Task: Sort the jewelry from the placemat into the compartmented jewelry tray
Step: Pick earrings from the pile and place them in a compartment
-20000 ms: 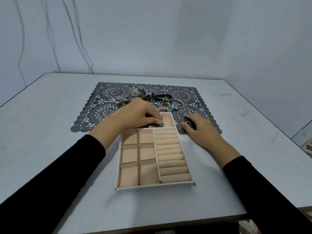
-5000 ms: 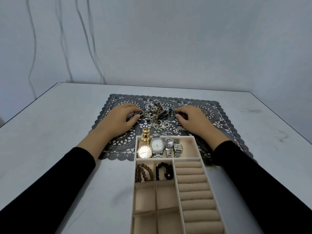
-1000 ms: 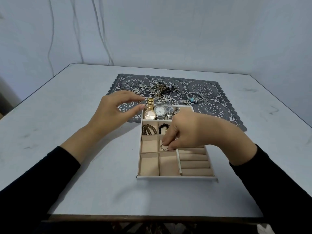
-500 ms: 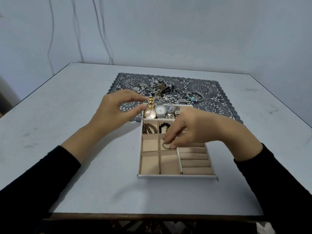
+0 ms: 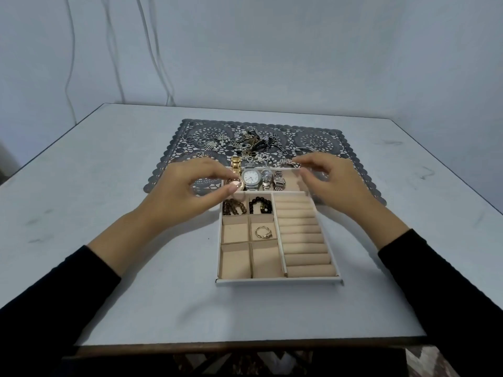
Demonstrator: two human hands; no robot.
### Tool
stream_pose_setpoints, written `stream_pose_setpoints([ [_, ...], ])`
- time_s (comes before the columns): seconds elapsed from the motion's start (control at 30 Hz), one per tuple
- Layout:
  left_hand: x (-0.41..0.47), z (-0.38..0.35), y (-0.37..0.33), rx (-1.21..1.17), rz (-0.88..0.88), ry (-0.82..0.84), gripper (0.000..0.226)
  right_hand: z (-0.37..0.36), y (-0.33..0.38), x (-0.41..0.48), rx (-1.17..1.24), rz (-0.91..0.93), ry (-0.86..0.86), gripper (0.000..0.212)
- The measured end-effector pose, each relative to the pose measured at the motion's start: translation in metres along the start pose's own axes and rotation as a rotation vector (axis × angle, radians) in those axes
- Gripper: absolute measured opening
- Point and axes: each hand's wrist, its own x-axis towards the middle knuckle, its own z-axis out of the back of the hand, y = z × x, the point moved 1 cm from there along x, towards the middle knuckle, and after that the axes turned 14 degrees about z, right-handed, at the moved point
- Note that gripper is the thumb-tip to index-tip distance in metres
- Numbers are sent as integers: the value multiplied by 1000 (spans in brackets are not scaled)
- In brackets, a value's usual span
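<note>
The left hand (image 5: 187, 191) curves its thumb and forefinger close around the dial of a gold metal-band watch (image 5: 236, 170); whether they pinch it cannot be told. The right hand (image 5: 336, 183) is loosely spread, with nothing between the parted thumb and forefinger, whose tip is at a pale beaded chain (image 5: 285, 161). Between the wrists lies the beige compartmented jewelry tray (image 5: 277, 281), with a thin gold wire ring (image 5: 263, 232) in a small square cell. Beyond both hands, tangled silver and black jewelry (image 5: 253, 144) lies on the grey lace-pattern placemat (image 5: 315, 140).
</note>
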Motion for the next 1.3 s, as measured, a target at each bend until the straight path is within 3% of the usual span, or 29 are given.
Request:
stream_pose_setpoints([
  [0.1,-4,0,-4,-7,-17,36,19,-1,-16,-11,-182,-29,18,34],
  [0.27,-11,0,-10,10,-16,99,21,2,-36,-20,-368,-1,278,26],
  [0.7,-25,-3,-15,-60,-1,305,23,0,-33,-24,-388,-21,294,36],
  [1.07,-19,-1,-19,-36,263,485,19,0,-33,-25,-367,-9,280,32],
  [1.3,-20,1,-20,21,211,485,18,0,-33,-26,-360,-9,282,32],
])
